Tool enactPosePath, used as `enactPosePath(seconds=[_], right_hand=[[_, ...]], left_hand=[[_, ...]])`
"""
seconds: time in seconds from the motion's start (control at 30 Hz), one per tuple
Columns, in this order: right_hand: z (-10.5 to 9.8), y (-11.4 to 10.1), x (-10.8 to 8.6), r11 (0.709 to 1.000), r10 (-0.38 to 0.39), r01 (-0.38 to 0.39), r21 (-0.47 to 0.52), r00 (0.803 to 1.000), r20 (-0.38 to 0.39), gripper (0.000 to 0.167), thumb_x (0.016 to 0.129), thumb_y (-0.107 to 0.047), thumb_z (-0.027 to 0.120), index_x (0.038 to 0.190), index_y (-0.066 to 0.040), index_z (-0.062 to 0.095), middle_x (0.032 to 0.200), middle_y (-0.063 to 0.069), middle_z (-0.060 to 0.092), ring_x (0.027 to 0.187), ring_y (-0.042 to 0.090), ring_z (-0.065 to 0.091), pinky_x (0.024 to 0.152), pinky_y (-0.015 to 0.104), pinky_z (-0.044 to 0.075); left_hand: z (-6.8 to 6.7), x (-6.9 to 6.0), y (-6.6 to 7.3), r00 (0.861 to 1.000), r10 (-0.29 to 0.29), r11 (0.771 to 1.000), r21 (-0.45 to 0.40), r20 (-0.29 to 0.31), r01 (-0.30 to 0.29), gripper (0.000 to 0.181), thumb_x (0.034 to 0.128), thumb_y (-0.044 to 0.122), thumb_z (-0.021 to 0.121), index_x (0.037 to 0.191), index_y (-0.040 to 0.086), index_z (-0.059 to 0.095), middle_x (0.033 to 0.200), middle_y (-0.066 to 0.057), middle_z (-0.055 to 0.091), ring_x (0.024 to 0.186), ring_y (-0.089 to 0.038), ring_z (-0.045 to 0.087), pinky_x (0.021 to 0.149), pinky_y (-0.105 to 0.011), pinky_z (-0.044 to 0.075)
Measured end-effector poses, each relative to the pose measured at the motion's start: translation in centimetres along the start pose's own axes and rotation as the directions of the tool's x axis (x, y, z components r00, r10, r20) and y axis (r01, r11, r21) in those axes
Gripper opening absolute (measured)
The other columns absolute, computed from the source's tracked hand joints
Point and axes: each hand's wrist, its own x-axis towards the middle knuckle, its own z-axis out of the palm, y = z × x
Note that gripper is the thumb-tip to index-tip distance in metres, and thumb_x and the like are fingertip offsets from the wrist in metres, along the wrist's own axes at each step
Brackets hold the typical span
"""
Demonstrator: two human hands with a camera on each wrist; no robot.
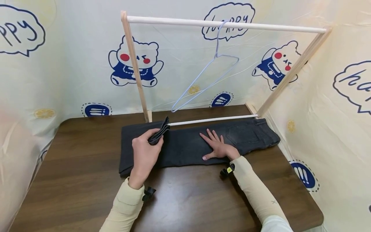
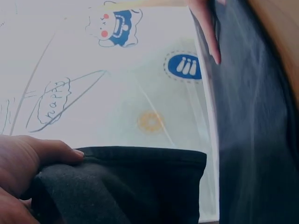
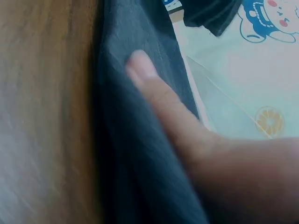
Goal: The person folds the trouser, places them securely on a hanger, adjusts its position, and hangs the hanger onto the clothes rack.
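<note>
Dark folded trousers (image 1: 185,148) lie lengthwise on the brown table, waist end at the right with a back pocket showing. The left hand (image 1: 146,154) pinches the bunched leg end (image 1: 160,132) and holds it raised above the fabric at the left. In the left wrist view, the left thumb lies along the edge of that dark hem (image 2: 145,158). The right hand (image 1: 216,146) rests with spread fingers on the middle of the trousers. In the right wrist view, the right hand (image 3: 182,126) lies over the dark cloth (image 3: 140,107), its other fingers hidden.
Behind the trousers stands a wooden rack with a white top rod (image 1: 179,22) and a low white rod (image 1: 211,120). A light blue hanger (image 1: 200,72) hangs from the top rod. The brown table (image 1: 179,199) extends in front. Patterned sheeting (image 1: 81,64) surrounds the table.
</note>
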Motion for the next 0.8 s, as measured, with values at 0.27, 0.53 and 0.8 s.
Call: enactPosePath(seconds=[0.27, 0.53, 0.8], right_hand=[[0.5, -4.4, 0.3, 0.993, -0.117, 0.117, -0.030, 0.993, -0.012, 0.063, 0.107, -0.034, 0.052, 0.161, -0.012, 0.030, 0.167, 0.026, 0.012, 0.155, 0.044, 0.009, 0.122, 0.064, 0.015], [1.4, -9.1, 1.3, 0.820, -0.384, 0.386, 0.422, 0.919, -0.092, 0.072, 0.111, -0.052, 0.020, 0.148, 0.002, 0.049, 0.148, 0.016, 0.055, 0.136, 0.027, 0.054, 0.113, 0.041, 0.044], [0.7, -10.0, 2.7, 0.682, -0.226, 0.295, 0.669, 0.955, -0.191, 0.104, 0.097, -0.079, 0.017, 0.126, 0.012, 0.059, 0.127, 0.027, 0.064, 0.119, 0.033, 0.065, 0.098, 0.042, 0.056]], left_hand=[[1.7, -0.6, 0.8, 1.000, -0.019, 1.000, 0.002, 0.000, 0.019, 0.023, 0.0842, 0.003, 0.081, 0.107, 0.006, 0.078, 0.099, -0.013, 0.078, 0.091, -0.029, 0.075, 0.080, -0.045, 0.061], [3.1, -1.6, 1.5, 0.996, 0.034, 0.999, 0.010, 0.084, -0.035, 0.023, 0.0814, -0.002, 0.082, 0.104, 0.003, 0.077, 0.099, -0.014, 0.078, 0.092, -0.030, 0.075, 0.082, -0.047, 0.060], [4.2, -3.2, 1.5, 0.950, 0.148, 0.987, 0.013, 0.273, -0.157, 0.035, 0.0791, -0.009, 0.081, 0.112, 0.000, 0.075, 0.110, -0.016, 0.076, 0.102, -0.030, 0.073, 0.087, -0.045, 0.060]])
